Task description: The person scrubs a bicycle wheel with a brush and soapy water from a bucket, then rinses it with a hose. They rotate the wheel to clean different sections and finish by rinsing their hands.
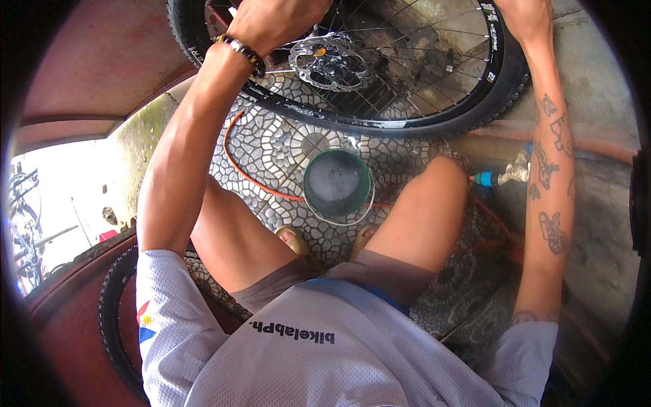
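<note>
A bicycle wheel (434, 125) with a black tyre and black rim stands tilted at the top of the head view. Its hub carries a wet silver disc rotor (329, 62), and thin spokes run out to the rim. Over the wheel's upper left part reaches my left hand (281, 19), just above the rotor. Its fingers are hidden or cut off by the picture's upper edge. My right hand (527, 20) is beside the tyre at the upper right, and its fingers are also out of the picture. What either hand grips cannot be made out.
Between my feet and the wheel stands a green bucket (338, 182) of cloudy water. An orange hose (254, 180) curves behind it across pebble-patterned tiles. A brass tap (517, 169) with a blue connector (483, 178) is at the right wall. Another tyre (108, 305) shows lower left.
</note>
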`<state>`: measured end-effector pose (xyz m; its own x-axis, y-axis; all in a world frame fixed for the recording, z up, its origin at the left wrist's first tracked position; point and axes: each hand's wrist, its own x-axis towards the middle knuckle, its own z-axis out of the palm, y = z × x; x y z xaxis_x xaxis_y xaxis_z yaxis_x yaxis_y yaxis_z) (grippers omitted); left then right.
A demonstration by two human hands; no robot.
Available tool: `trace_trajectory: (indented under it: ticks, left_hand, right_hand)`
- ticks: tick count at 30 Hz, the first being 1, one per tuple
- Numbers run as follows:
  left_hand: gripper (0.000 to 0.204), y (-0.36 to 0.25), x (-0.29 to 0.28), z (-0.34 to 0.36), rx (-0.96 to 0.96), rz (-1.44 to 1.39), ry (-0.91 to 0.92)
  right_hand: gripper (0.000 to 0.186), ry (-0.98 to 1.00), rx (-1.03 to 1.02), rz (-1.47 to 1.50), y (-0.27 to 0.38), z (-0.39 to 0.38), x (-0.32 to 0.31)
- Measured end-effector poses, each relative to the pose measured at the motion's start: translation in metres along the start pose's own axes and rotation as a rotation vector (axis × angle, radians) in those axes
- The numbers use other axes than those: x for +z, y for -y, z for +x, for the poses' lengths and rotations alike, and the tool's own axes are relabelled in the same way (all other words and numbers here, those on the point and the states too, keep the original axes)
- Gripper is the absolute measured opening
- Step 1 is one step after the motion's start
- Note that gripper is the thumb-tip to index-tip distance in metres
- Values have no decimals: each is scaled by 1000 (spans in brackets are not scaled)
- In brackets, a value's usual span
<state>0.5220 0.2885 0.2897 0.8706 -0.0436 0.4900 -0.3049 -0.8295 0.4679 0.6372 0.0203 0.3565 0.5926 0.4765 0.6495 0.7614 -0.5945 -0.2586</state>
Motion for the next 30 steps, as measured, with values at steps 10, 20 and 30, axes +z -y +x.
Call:
trace_trajectory:
  ticks: [10, 20, 30]
  left_hand:
    - [12, 10, -3, -25, -534, -528, -263]
    - [16, -4, 28, -22, -564, -499, -115]
    - [31, 48, 34, -34, -513, -672, -246]
  right_hand:
    - [54, -35, -30, 20, -15, 2, 6]
    - [56, -53, -70, 45, -18, 3, 8]
    - [55, -73, -95, 51, -25, 1, 6]
